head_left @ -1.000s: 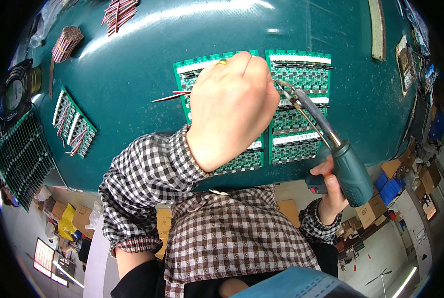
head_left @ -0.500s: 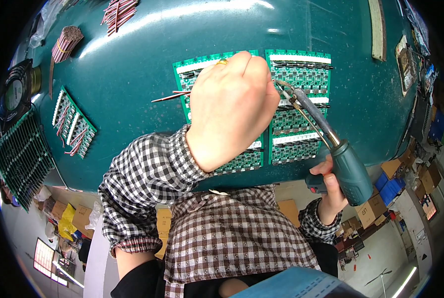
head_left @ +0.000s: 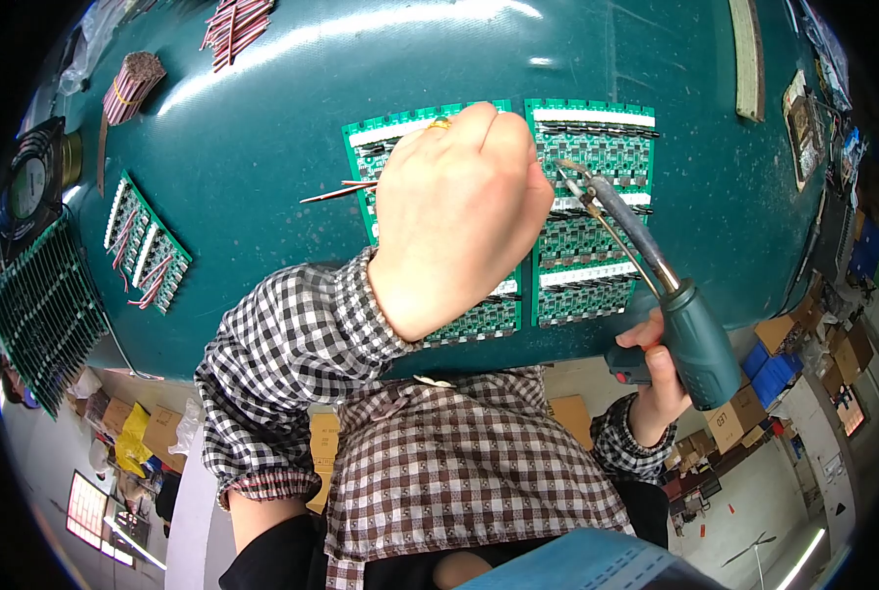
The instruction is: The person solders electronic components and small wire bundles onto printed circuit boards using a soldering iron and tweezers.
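Observation:
My left hand is closed over the left green circuit board panel, its fingertips hidden on the far side. Thin wires stick out past its left edge, so it appears to grip them. My right hand is wrapped round the dark green handle of a soldering gun. The gun's bent metal tip and thin feed tube reach over the right circuit board panel, a little right of my left fingers. Both panels carry white connector strips and rows of small black parts.
A smaller board piece with wires lies at the left. Farther back are a banded wire bundle and a loose wire pile. A fan and a stack of green boards stand at the far left; a pale strip lies back right.
The soldering gun's tip has shifted slightly right, away from my left fingertips, and its handle has moved a little with it. My left hand has stayed in place.

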The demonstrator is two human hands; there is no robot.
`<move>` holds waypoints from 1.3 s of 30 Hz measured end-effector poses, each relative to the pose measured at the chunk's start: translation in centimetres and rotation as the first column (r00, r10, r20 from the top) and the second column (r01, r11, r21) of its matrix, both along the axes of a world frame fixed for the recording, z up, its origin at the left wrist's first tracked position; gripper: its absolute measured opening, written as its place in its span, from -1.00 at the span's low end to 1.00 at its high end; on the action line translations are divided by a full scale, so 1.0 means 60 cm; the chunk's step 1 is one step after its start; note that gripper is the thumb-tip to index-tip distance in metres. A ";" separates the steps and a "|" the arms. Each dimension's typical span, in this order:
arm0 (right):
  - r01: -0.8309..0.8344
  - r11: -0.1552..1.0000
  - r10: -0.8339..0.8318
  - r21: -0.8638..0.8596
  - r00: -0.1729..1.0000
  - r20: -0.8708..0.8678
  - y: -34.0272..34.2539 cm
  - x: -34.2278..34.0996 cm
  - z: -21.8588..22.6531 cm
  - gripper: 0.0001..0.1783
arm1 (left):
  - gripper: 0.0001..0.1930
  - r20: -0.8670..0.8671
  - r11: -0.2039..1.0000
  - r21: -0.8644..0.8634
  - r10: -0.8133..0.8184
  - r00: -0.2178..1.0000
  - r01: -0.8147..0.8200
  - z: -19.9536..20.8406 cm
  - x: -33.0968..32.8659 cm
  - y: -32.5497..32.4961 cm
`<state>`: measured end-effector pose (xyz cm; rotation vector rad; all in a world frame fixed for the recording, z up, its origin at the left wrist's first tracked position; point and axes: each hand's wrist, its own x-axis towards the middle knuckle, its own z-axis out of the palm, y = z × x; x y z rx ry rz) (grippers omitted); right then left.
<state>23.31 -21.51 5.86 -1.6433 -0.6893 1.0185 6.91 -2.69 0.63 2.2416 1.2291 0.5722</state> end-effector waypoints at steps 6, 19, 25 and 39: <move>0.008 1.000 -0.007 -0.024 0.998 0.069 0.003 0.004 -0.011 -0.47 | -0.87 0.010 1.000 0.007 0.002 1.000 -0.003 -0.004 -0.001 0.005; 0.475 0.847 -0.209 0.240 0.711 -0.671 0.069 0.018 -0.111 -0.51 | -0.30 -0.121 0.762 -0.043 -0.646 0.754 0.646 0.020 -0.046 -0.062; 0.499 0.840 -0.252 0.211 0.704 -0.664 0.044 -0.020 -0.112 -0.72 | -0.34 -0.247 0.732 0.029 -0.654 0.715 0.680 0.016 -0.068 -0.077; 0.581 0.797 -0.269 0.166 0.587 -0.764 0.058 0.074 -0.115 -0.63 | -0.52 -0.005 0.914 0.181 -0.369 0.929 0.364 0.067 -0.088 -0.026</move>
